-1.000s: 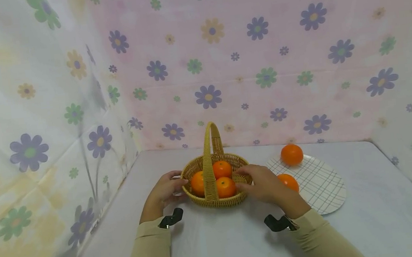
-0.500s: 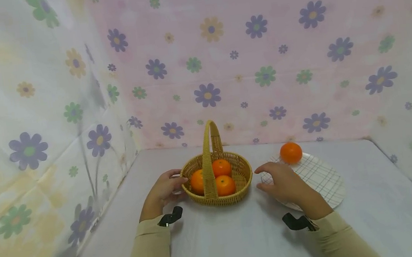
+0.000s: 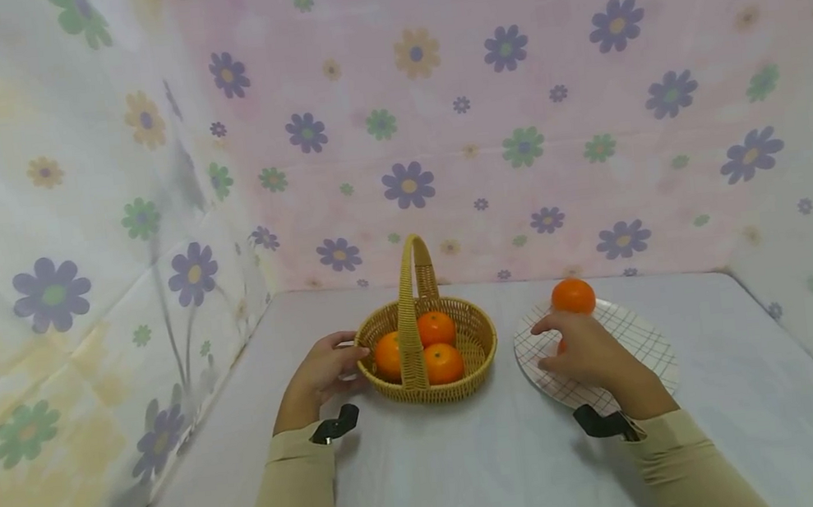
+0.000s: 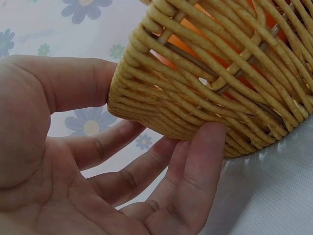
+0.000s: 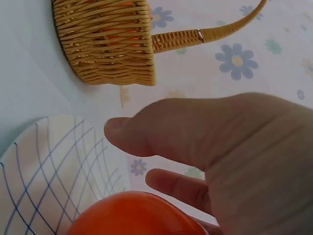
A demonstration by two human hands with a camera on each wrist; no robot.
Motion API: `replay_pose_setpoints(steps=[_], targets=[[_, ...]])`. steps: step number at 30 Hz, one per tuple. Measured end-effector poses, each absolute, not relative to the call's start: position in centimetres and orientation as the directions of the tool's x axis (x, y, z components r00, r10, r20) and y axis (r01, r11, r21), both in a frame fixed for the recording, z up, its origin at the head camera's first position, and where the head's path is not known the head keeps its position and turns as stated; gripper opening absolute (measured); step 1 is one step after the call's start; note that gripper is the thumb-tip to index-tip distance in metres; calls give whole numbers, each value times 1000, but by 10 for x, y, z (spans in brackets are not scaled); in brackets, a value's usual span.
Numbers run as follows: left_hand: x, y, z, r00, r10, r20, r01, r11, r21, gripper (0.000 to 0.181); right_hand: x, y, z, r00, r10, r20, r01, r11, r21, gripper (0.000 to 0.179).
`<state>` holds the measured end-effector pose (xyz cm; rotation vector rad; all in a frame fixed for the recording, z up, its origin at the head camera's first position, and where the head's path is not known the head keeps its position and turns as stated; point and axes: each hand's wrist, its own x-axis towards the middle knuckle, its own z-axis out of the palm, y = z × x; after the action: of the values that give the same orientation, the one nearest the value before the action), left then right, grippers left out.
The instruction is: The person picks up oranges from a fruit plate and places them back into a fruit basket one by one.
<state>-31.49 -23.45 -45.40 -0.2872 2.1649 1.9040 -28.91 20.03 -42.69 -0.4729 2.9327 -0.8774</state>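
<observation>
A wicker basket [image 3: 477, 374] with a tall arched handle holds 3 oranges [image 3: 444, 363]. My left hand [image 3: 319, 378] grips its left side; in the left wrist view the thumb [image 4: 80, 84] lies at the rim and the fingers [image 4: 198, 171] reach against the woven wall. To the right, my right hand [image 3: 591, 354] is over a white plate [image 3: 642, 344] with a grid of lines. Its fingers are parted around an orange [image 5: 137, 215], which is mostly hidden under the hand in the head view. Another orange [image 3: 572, 295] sits at the plate's far edge.
A white cloth [image 3: 445, 481] covers the table. Flower-printed fabric hangs as a back wall [image 3: 472, 172] and along the left side [image 3: 108, 318]. A dark camera mount [image 3: 606, 421] juts from the right wrist, another mount [image 3: 337, 424] from the left.
My right hand has drawn back out of the basket and moved right to the orange on the plate. The left hand has stayed at the basket.
</observation>
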Motion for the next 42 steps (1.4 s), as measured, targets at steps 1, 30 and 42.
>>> replay_pose_setpoints(steps=[1,30,42], targets=[[-315,-235,-454,-951,14,-309,-305,127,944,58,-289,202,-426,-952,-304,35,-272,788,-552,53],[-316,-232,-453,-951,21,-308,-305,101,947,56,-298,209,-456,-950,-311,27,-271,777,-568,86],[-315,-234,-455,-949,4,-315,-313,96,945,56,-296,215,-445,-966,-231,-112,-141,841,-523,99]])
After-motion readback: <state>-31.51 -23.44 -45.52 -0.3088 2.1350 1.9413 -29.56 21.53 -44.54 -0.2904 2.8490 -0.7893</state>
